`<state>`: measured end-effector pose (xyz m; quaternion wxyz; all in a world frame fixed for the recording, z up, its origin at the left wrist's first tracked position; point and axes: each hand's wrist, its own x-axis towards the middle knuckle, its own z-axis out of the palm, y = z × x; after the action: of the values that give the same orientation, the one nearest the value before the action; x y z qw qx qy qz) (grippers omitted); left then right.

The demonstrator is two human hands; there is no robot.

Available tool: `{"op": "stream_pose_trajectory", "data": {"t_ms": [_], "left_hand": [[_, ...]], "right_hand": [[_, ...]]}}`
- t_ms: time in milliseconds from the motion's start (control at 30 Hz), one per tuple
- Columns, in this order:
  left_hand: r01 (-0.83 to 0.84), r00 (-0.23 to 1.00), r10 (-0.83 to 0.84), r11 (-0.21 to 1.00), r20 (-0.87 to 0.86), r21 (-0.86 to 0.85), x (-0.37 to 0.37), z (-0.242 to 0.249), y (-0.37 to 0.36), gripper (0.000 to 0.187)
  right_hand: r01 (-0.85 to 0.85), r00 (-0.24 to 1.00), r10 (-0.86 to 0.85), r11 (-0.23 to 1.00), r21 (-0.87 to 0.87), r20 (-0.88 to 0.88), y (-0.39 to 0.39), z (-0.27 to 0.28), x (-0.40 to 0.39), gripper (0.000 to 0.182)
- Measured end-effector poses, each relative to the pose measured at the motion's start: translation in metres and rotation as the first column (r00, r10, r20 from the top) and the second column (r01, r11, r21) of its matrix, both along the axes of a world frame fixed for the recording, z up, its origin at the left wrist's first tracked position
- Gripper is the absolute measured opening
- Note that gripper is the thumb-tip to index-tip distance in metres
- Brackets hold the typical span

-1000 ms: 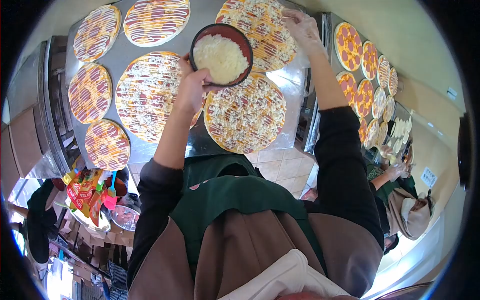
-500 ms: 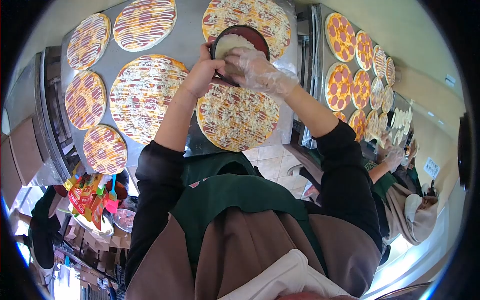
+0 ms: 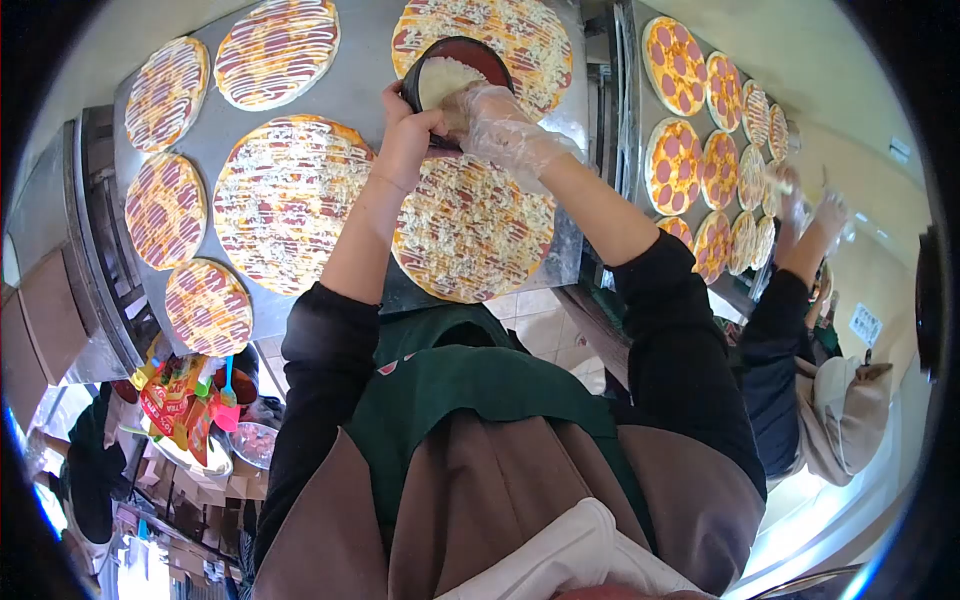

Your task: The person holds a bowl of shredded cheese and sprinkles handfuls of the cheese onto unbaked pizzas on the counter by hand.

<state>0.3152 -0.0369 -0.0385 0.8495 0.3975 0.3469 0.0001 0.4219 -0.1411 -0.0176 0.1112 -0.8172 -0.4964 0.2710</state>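
A dark bowl with a reddish inside [image 3: 487, 60] holds white shredded topping [image 3: 444, 80]. Bare fingers of my left hand [image 3: 408, 135] are wrapped round its near left rim. My right hand [image 3: 500, 125], in a clear plastic glove, reaches into the bowl at the topping; its fingertips are partly hidden. Under and behind the bowl lies a large pizza [image 3: 545, 50] with sauce stripes and white shreds. Nearer me is another large topped pizza [image 3: 475, 230], and a third [image 3: 290, 200] lies to the left of my left forearm.
Smaller striped pizzas [image 3: 166, 210] line the left of the metal table [image 3: 355, 60]. On the right, a second table [image 3: 632, 110] bears several pizzas [image 3: 675, 165]. A co-worker's gloved hand [image 3: 828, 215] is beyond it. Colourful packets [image 3: 178, 400] and a bowl of pink pieces [image 3: 252, 443] stand lower left.
Both my hands and the bowl have shifted slightly left and up in view. My right hand stays at the topping. The co-worker on the right has raised their arms over the second table.
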Motion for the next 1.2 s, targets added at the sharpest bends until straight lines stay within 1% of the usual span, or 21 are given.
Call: {"op": "stream_pose_trajectory", "data": {"t_ms": [133,200,233,300,333,367,433,467,500,600,633,700,733,800,833,900,1000,1033,1100,1133,1200], "left_hand": [[-0.020,0.999,0.019,1.000,0.041,0.016,0.007,-0.015,-0.002,0.067],[-0.016,0.999,0.017,1.000,0.032,-0.018,0.006,-0.008,-0.002,0.066],[-0.014,1.000,0.015,0.999,0.023,-0.049,0.005,-0.002,-0.001,0.066],[-0.038,0.999,0.039,0.998,0.020,-0.045,0.001,-0.001,0.002,0.067],[-0.062,0.998,0.063,0.997,0.019,-0.039,-0.002,0.000,0.005,0.067],[-0.065,0.998,0.066,0.997,0.019,-0.038,-0.006,0.001,0.009,0.067],[-0.135,0.991,0.135,0.991,-0.018,0.011,-0.016,0.008,0.018,0.067],[-0.167,0.985,0.168,0.986,-0.032,0.022,-0.023,0.006,0.022,0.066],[-0.171,0.985,0.172,0.985,-0.035,0.022,-0.030,0.005,0.027,0.066],[-0.191,0.981,0.193,0.980,-0.027,0.060,-0.050,0.003,0.041,0.065],[-0.217,0.976,0.218,0.974,-0.013,0.061,-0.056,0.003,0.045,0.066],[-0.267,0.964,0.267,0.962,0.017,0.063,-0.068,0.005,0.049,0.066],[-0.256,0.967,0.255,0.963,0.022,0.085,-0.073,0.007,0.051,0.067],[-0.276,0.961,0.274,0.958,0.037,0.072,-0.080,0.015,0.050,0.067],[-0.292,0.956,0.290,0.955,0.052,0.057,-0.082,0.023,0.050,0.067],[-0.340,0.940,0.338,0.940,0.051,0.021,-0.087,0.028,0.046,0.065],[-0.256,0.967,0.254,0.961,0.034,0.099,-0.101,0.013,0.045,0.064],[-0.271,0.962,0.269,0.960,0.037,0.065,-0.103,0.014,0.043,0.064],[-0.286,0.958,0.285,0.958,0.040,0.030,-0.107,0.017,0.040,0.063],[-0.289,0.957,0.289,0.957,0.033,0.011,-0.108,0.017,0.039,0.064],[-0.294,0.956,0.294,0.956,0.024,-0.010,-0.111,0.022,0.036,0.065]], "right_hand": [[0.094,0.992,-0.081,0.986,0.137,-0.094,0.001,-0.003,0.002,0.039],[0.296,0.914,-0.213,0.932,0.209,-0.347,0.002,0.001,0.002,0.038],[0.296,0.914,-0.213,0.932,0.208,-0.346,0.001,-0.002,0.005,0.038],[0.524,0.698,-0.371,0.848,0.083,-0.613,0.000,-0.002,0.013,0.033],[0.577,0.644,-0.400,0.813,0.071,-0.653,-0.001,0.013,0.014,0.031],[0.575,0.645,-0.398,0.815,0.072,-0.653,-0.005,0.012,0.019,0.031],[0.806,0.200,-0.354,0.590,-0.052,-0.913,-0.013,0.002,0.031,0.035],[0.798,0.170,-0.327,0.599,-0.065,-0.929,-0.022,-0.006,0.042,0.036],[0.796,0.169,-0.327,0.602,-0.068,-0.930,-0.028,-0.013,0.049,0.036],[0.783,0.449,-0.520,0.621,0.040,-0.726,-0.036,-0.028,0.063,0.034],[0.780,0.449,-0.518,0.624,0.038,-0.728,-0.036,-0.032,0.068,0.034],[0.715,0.626,-0.667,0.697,-0.043,-0.405,-0.035,-0.038,0.076,0.030],[0.713,0.626,-0.665,0.700,-0.046,-0.406,-0.031,-0.042,0.078,0.030],[0.635,0.725,-0.591,0.773,0.012,-0.354,-0.021,-0.052,0.086,0.027],[0.633,0.726,-0.589,0.774,0.011,-0.355,-0.015,-0.058,0.092,0.027],[0.579,0.798,-0.528,0.805,0.128,-0.290,-0.003,-0.064,0.101,0.025],[0.546,0.831,-0.497,0.814,0.199,-0.250,0.007,-0.052,0.116,0.027],[0.545,0.832,-0.496,0.814,0.199,-0.250,0.009,-0.047,0.119,0.027],[0.638,0.770,-0.617,0.754,0.158,-0.163,0.010,-0.039,0.124,0.028],[0.637,0.771,-0.616,0.755,0.158,-0.161,0.002,-0.046,0.134,0.028],[0.564,0.822,-0.570,0.806,0.178,-0.026,-0.016,-0.063,0.154,0.032]]}}
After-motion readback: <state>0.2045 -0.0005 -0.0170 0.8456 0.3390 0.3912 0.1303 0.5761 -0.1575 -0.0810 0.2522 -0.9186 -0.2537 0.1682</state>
